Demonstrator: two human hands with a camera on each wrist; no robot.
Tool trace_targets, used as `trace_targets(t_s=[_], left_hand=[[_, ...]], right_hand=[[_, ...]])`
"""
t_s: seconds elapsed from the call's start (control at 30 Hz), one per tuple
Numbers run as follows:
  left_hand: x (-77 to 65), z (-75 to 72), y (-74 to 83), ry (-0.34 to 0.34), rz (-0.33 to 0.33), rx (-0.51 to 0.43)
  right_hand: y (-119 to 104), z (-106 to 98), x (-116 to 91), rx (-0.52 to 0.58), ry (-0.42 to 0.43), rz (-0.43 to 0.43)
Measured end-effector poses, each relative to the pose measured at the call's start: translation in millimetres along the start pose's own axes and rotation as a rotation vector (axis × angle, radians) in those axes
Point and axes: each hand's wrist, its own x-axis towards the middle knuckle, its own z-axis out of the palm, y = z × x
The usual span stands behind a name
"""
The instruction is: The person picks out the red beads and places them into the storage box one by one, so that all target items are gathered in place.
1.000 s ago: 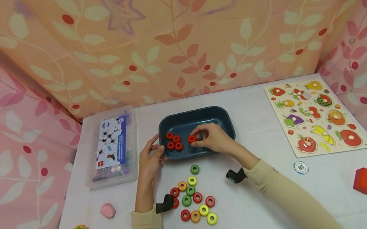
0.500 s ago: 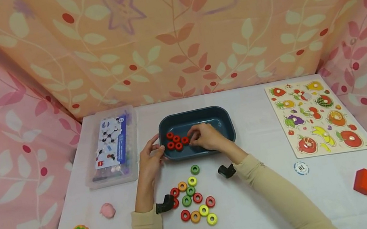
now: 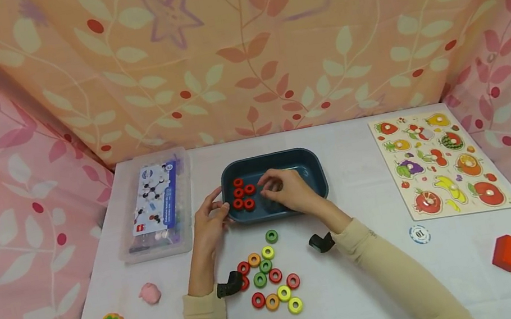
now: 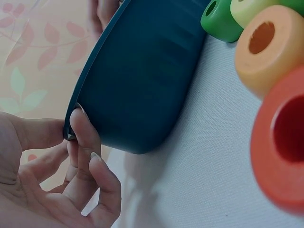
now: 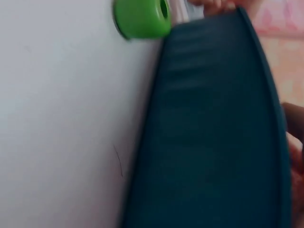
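- Five red toy rings (image 3: pixel 246 190) sit inside the blue tray (image 3: pixel 268 161), at its left end.
- The left hand (image 3: pixel 208 219) pinches the tray's left rim.
- The right hand (image 3: pixel 291 192) is over the tray, fingers bent, tips apart, no ring seen between them.
- Rings look hard, light, maybe slippery: pinch their round sides.

Looks like a small curtained-off play space, judging by leaf-patterned curtains (image 3: pixel 319 57) around a white-covered table (image 3: pixel 347 303) set with a fruit puzzle (image 3: pixel 441 164) and coloured rings (image 3: pixel 266 271).
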Motion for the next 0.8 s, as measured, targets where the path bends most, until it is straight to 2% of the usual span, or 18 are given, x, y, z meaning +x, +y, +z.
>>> trace_targets(t_s=[0.17,0.37,0.47,0.53,0.7,0.8], left_hand=[[-0.2,-0.6,-0.3,-0.002,0.012,-0.002],[0.0,-0.9,-0.3,-0.016,0.025,-0.003],[-0.2,-0.9,-0.2,-0.012,0.029,-0.001],[-0.2,-1.0,-0.2,-0.008,0.029,0.003],[-0.2,-1.0,0.2,-0.012,0.014,0.007],[-0.2,-0.8,1.3,-0.019,0.005,0.004]], right_hand=[[-17.1,-1.6,-14.5,0.075,0.012,-0.084],[-32.3,-3.2,-39.2,0.139,-0.105,-0.125],[-31.8,-2.0,-52.1,0.132,-0.197,-0.104],[-28.3,-0.9,-60.4,0.109,-0.288,-0.083],[-14.0,1.8,-80.6,-0.034,-0.541,-0.014],[-8.6,3.3,-91.3,-0.094,-0.619,0.031]])
